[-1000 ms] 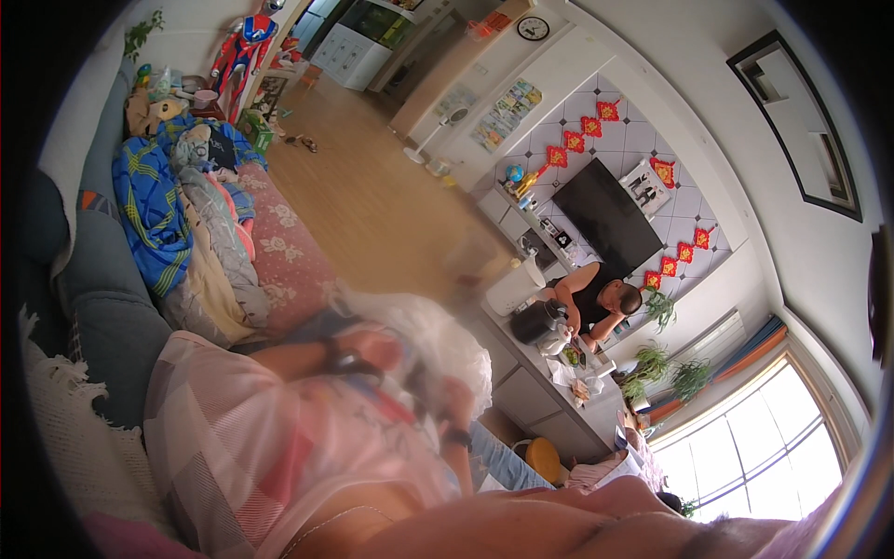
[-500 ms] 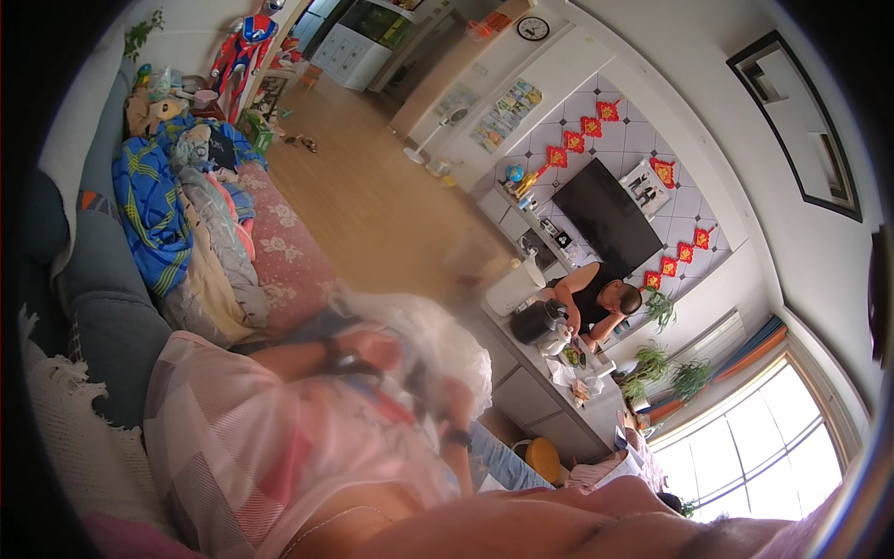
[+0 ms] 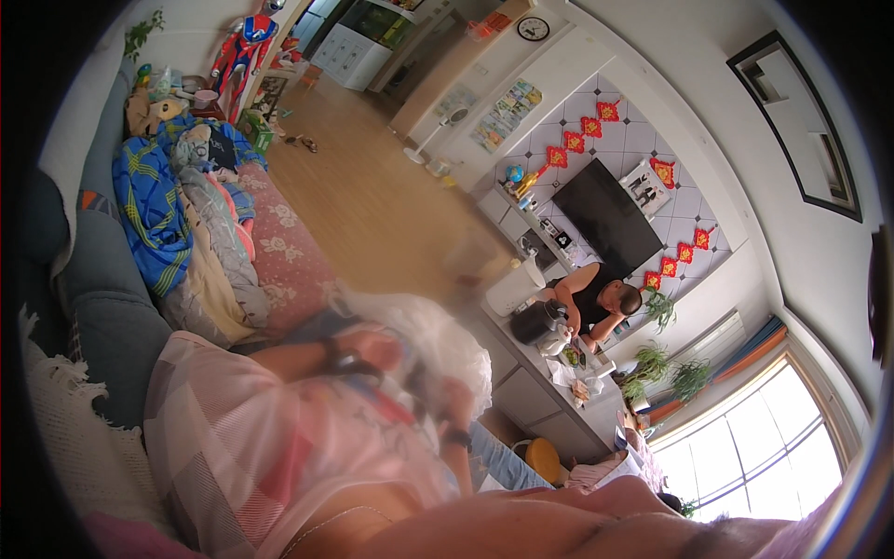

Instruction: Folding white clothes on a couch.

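Observation:
A white, see-through plastic bag (image 3: pixel 447 340) lies puffed out over my lap, its near part blurred. At the bag's near left edge my left hand (image 3: pixel 371 348) is curled closed, with a dark band at the wrist; what its fingers hold is smeared. My right hand (image 3: pixel 454 399), also wearing a dark band, is closed against the bag's near right side, and its fingertips are partly hidden. Dark and bluish shapes show blurred between the hands, too unclear to name. A pale pink checked garment (image 3: pixel 214 419) covers my body below them.
Left of me, a blue checked blanket (image 3: pixel 154 219) and other bedding are heaped on the grey sofa (image 3: pixel 116 317). Another person in a dark top (image 3: pixel 594 296) leans at the cabinet (image 3: pixel 535 401), beside a dark pot (image 3: pixel 535 322). A yellow stool (image 3: pixel 543 460) stands near the cabinet.

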Demonstrator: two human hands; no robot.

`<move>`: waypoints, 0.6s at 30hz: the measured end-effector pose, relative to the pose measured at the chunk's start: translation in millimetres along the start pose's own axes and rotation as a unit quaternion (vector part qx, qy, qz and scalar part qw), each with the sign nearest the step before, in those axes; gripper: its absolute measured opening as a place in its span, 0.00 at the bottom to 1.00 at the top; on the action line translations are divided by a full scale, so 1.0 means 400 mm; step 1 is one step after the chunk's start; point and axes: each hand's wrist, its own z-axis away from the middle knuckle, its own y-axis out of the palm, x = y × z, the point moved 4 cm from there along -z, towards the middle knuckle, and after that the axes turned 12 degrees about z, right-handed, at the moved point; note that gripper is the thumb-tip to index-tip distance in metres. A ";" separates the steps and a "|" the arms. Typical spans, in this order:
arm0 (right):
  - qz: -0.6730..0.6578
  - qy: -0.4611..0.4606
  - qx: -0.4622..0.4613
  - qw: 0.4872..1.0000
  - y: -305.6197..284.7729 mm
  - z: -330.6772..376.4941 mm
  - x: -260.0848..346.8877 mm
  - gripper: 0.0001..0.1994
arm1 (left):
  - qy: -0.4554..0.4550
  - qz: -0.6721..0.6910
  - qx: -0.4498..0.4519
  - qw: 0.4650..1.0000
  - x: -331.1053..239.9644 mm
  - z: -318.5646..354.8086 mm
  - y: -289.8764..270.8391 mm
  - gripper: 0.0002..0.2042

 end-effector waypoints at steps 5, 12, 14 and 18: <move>0.076 -0.062 -0.017 0.995 -0.010 -0.015 -0.016 0.10 | 0.001 -0.005 0.004 1.000 -0.003 -0.012 0.018 0.16; 0.092 -0.079 -0.019 0.992 0.000 -0.012 -0.017 0.10 | -0.003 0.010 0.012 1.000 -0.004 -0.014 -0.003 0.17; 0.088 -0.074 -0.018 0.993 0.003 -0.010 -0.014 0.10 | -0.002 0.010 0.013 1.000 -0.006 -0.011 -0.008 0.17; 0.011 -0.019 -0.010 1.000 0.002 -0.007 -0.023 0.10 | 0.000 0.038 0.009 0.999 -0.002 -0.007 0.004 0.15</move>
